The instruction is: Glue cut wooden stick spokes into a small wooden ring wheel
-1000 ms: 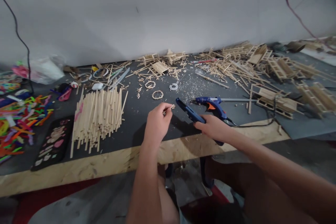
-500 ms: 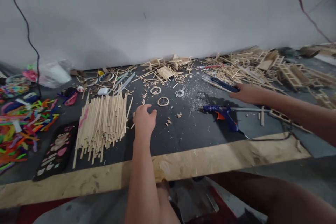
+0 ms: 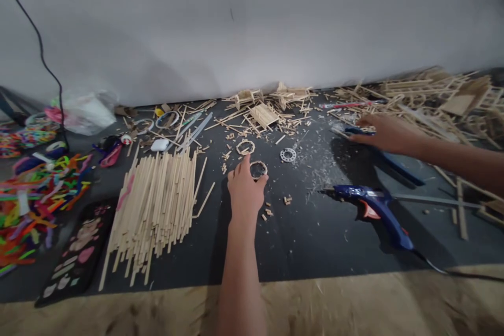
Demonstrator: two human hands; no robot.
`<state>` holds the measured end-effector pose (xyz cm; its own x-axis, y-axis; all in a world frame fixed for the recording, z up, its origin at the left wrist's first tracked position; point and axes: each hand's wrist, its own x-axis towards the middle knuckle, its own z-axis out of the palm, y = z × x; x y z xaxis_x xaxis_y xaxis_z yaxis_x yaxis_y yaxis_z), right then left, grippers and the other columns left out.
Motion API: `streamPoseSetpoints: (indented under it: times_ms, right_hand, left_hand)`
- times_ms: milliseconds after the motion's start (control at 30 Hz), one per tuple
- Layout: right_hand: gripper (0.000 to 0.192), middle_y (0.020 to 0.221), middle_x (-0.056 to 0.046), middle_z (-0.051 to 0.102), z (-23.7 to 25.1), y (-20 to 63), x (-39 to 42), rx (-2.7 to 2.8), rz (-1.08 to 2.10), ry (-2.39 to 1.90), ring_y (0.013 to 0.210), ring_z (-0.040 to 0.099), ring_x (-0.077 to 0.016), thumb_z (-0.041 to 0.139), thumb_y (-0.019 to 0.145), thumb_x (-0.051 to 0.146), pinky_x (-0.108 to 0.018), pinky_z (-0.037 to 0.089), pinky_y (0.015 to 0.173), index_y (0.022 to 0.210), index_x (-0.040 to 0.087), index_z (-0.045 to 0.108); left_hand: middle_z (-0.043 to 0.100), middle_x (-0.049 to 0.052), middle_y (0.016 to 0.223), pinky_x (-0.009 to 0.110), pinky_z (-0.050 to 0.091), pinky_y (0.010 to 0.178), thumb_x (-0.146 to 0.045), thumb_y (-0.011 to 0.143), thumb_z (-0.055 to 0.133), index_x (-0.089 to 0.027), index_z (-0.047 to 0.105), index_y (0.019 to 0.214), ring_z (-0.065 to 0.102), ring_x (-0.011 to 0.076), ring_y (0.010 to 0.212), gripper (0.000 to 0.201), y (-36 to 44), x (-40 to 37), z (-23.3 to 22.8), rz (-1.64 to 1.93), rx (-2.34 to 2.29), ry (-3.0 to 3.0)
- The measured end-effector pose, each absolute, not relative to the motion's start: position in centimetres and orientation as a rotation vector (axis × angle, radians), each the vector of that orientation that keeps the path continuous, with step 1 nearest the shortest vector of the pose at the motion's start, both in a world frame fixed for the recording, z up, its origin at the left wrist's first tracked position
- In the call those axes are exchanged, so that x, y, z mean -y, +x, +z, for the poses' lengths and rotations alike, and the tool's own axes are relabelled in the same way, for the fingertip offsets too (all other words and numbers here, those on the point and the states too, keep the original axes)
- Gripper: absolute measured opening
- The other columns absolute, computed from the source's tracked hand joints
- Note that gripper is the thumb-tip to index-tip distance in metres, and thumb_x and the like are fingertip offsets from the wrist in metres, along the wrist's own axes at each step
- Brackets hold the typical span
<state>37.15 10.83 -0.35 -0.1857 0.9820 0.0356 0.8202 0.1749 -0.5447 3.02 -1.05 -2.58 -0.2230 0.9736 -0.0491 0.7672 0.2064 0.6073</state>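
My left hand (image 3: 246,191) reaches over the black mat, its thumb and forefinger spread on either side of a small wooden ring (image 3: 259,169) and touching it. My right hand (image 3: 384,134) lies far right with its fingers stretched flat over the tip of a blue cutter (image 3: 401,168), whose handles stick out under my wrist. A blue glue gun (image 3: 374,207) with an orange trigger lies on the mat between my two hands. A second wooden ring (image 3: 245,147) and a white ring (image 3: 288,155) lie just beyond my left hand.
A big pile of wooden sticks (image 3: 157,205) lies left of my left hand. Coloured pipe cleaners (image 3: 35,194) and a black patterned case (image 3: 74,252) are at the far left. Stick models and scraps (image 3: 441,94) crowd the back right. The plywood table edge (image 3: 354,299) runs along the front.
My left hand dropped the small piece and moved forward to the wooden ring. My right hand carried the blue cutter from the table's front to the far right and set it on the mat.
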Motion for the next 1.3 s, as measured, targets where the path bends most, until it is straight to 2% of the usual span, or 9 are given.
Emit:
streamPoseSetpoints:
  times_ms: [67, 133, 333, 600, 767, 867, 967, 1133, 1300]
  right_hand:
    - [0.026, 0.088, -0.009, 0.061, 0.3, 33.6, -11.6, 2.298, 0.435, -1.627, 0.083, 0.054, -0.022, 0.052, 0.077, 0.042, -0.031, 0.034, 0.073, 0.086, 0.019, 0.06]
    - [0.026, 0.087, -0.007, 0.061, 0.4, 29.5, -12.3, 2.429, 0.434, -1.503, 0.077, 0.053, -0.0175, 0.046, 0.081, 0.036, -0.028, 0.035, 0.071, 0.09, 0.018, 0.063]
    - [0.03, 0.093, -0.008, 0.058, -2.2, 21.3, -14.7, 2.634, 0.574, -1.267, 0.087, 0.051, -0.019, 0.047, 0.08, 0.029, -0.03, 0.037, 0.077, 0.103, 0.02, 0.064]
    - [0.014, 0.083, -0.008, 0.058, -2.0, 20.3, -14.9, 2.628, 0.526, -1.256, 0.089, 0.049, -0.0219, 0.05, 0.076, 0.022, -0.035, 0.035, 0.083, 0.078, 0.018, 0.064]
    - [0.022, 0.084, -0.008, 0.06, 1.5, 22.0, -10.3, 2.377, 0.586, -1.422, 0.071, 0.051, -0.0179, 0.042, 0.081, 0.023, -0.03, 0.037, 0.065, 0.095, 0.017, 0.058]
    - [0.028, 0.088, -0.006, 0.061, 3.4, 23.5, -6.3, 2.178, 0.66, -1.432, 0.072, 0.051, -0.0163, 0.042, 0.083, 0.025, -0.029, 0.037, 0.066, 0.106, 0.019, 0.055]
    - [0.021, 0.082, -0.002, 0.059, 4.1, 24.9, -1.6, 1.972, 0.821, -1.369, 0.068, 0.049, -0.0135, 0.044, 0.082, 0.029, -0.026, 0.037, 0.064, 0.096, 0.021, 0.058]
    - [0.006, 0.068, 0.002, 0.055, 2.9, 25.8, 5.4, 1.513, 1.23, -1.212, 0.06, 0.047, -0.011, 0.049, 0.077, 0.026, -0.025, 0.037, 0.06, 0.077, 0.02, 0.051]
    - [0.007, 0.071, 0.003, 0.051, 2.2, 25.6, 9.2, 1.34, 1.329, -1.134, 0.066, 0.045, -0.0096, 0.053, 0.077, 0.026, -0.023, 0.035, 0.063, 0.074, 0.019, 0.054]
  left_hand:
    - [0.044, 0.019, 0.129, 0.05, 0.032, 0.098, -0.037, 0.075, 0.056, -0.017, 0.034, 0.135, 0.039, 0.0384, 0.119, 0.067, 2.9, 1.0, -2.5, 0.658, -2.075, 1.593]
    - [0.04, 0.019, 0.131, 0.049, 0.033, 0.099, -0.037, 0.074, 0.057, -0.015, 0.035, 0.134, 0.038, 0.0381, 0.12, 0.067, 2.9, 1.1, -2.4, 0.648, -2.077, 1.554]
    - [0.042, 0.014, 0.12, 0.044, 0.038, 0.095, -0.035, 0.072, 0.059, -0.019, 0.053, 0.116, 0.045, 0.0323, 0.112, 0.048, 2.4, 1.5, -2.2, 0.635, -2.045, 1.53]
    - [0.059, 0.006, 0.088, 0.037, 0.047, 0.076, -0.021, 0.073, 0.058, -0.021, 0.047, 0.124, 0.057, 0.0205, 0.078, 0.052, 2.2, 1.5, -2.2, 0.725, -1.918, 1.501]
    - [0.058, 0.004, 0.09, 0.033, 0.048, 0.07, -0.023, 0.074, 0.058, -0.023, 0.046, 0.125, 0.057, 0.0155, 0.069, 0.052, 2.8, 2.3, -1.6, 0.882, -1.868, 1.479]
    - [0.057, 0.004, 0.098, 0.028, 0.049, 0.06, -0.025, 0.075, 0.059, -0.029, 0.044, 0.125, 0.057, 0.0121, 0.064, 0.052, 3.7, 3.8, -1.1, 0.998, -1.734, 1.447]
    - [0.056, 0.004, 0.102, 0.025, 0.049, 0.053, -0.025, 0.075, 0.06, -0.031, 0.044, 0.125, 0.055, 0.0094, 0.06, 0.052, 5.0, 6.2, -0.6, 1.089, -1.56, 1.386]
    - [0.056, 0.004, 0.103, 0.026, 0.052, 0.056, -0.029, 0.077, 0.06, -0.031, 0.044, 0.126, 0.054, 0.0097, 0.064, 0.052, 7.4, 9.9, -0.1, 1.14, -1.352, 1.34]
    - [0.056, 0.005, 0.106, 0.026, 0.052, 0.06, -0.027, 0.077, 0.061, -0.031, 0.043, 0.129, 0.054, 0.0114, 0.071, 0.055, 9.8, 11.5, 0.6, 1.163, -1.189, 1.274]
